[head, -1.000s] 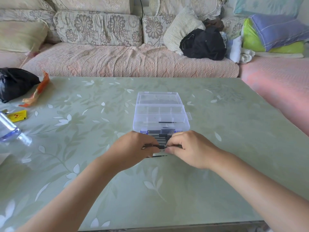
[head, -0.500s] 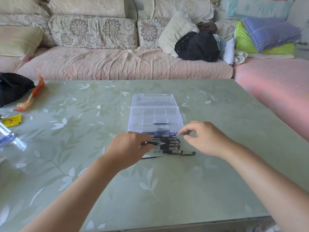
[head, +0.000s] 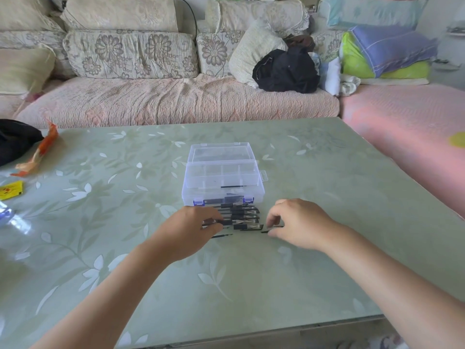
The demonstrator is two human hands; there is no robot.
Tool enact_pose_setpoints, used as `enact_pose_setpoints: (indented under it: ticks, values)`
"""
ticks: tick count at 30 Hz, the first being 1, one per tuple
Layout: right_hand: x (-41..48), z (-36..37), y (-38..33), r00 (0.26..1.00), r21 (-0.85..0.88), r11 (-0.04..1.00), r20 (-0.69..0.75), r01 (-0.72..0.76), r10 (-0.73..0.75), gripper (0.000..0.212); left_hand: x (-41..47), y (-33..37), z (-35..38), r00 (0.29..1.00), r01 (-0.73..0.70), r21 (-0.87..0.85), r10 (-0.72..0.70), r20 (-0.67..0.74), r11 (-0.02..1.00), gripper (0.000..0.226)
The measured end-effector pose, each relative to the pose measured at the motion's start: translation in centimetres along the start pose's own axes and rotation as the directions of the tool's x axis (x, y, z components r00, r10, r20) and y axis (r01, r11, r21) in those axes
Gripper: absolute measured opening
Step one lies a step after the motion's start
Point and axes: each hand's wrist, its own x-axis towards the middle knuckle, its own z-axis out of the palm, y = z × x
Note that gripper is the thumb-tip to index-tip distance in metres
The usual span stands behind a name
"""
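A clear plastic compartment box (head: 222, 172) stands open mid-table with its lid (head: 221, 152) folded back; one thin black refill (head: 232, 186) lies inside. Several black pens (head: 245, 215) lie in a row against the box's near side. My left hand (head: 191, 230) grips the left end of a pen in that row, fingers curled round it. My right hand (head: 299, 225) is down at the row's right end, thumb and forefinger pinching a small black pen piece (head: 265, 231) on the table. Another thin black refill (head: 222, 236) lies loose by my left hand.
On the green floral table (head: 314, 273), at the left edge, are a black bag (head: 15, 139), an orange wrapper (head: 40, 152), a yellow packet (head: 10, 189) and a clear bottle (head: 12, 217). A sofa with a black backpack (head: 284, 69) runs behind.
My hands were together on one pen, then separated. My right hand lifted off to the right and has now come down onto the small black piece. My left hand stayed on the pens.
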Motion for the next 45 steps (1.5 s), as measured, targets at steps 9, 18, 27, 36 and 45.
enact_pose_setpoints:
  ticks: [9, 18, 27, 36, 45]
  values:
    - [-0.6, -0.6, -2.8, 0.986, 0.343, 0.933, -0.154, 0.111, -0.061, 0.014, -1.0, 0.5, -0.5, 0.996, -0.024, 0.071, 0.031, -0.089, 0.997, 0.012]
    - [-0.2, 0.2, -3.8, 0.986, 0.417, 0.904, -0.164, 0.095, -0.028, 0.016, -1.1, 0.3, -0.8, 0.997, -0.055, 0.077, 0.059, -0.055, 0.996, 0.014]
    - [0.0, 0.8, -4.7, 0.984, 0.505, 0.853, -0.170, 0.127, -0.046, 0.014, -0.7, -0.3, -0.6, 0.990, -0.134, -0.087, 0.137, 0.023, 0.987, 0.012]
    - [1.3, 0.9, -5.4, 0.961, 0.507, 0.841, -0.273, 0.190, -0.052, 0.007, -0.6, -1.0, -2.2, 0.993, -0.112, -0.083, 0.109, -0.034, 0.990, 0.010]
    - [2.3, 1.0, -6.7, 0.991, 0.766, 0.641, -0.118, 0.048, 0.067, 0.006, -0.5, -1.5, -3.6, 0.948, -0.277, -0.045, 0.266, -0.173, 0.960, 0.011]
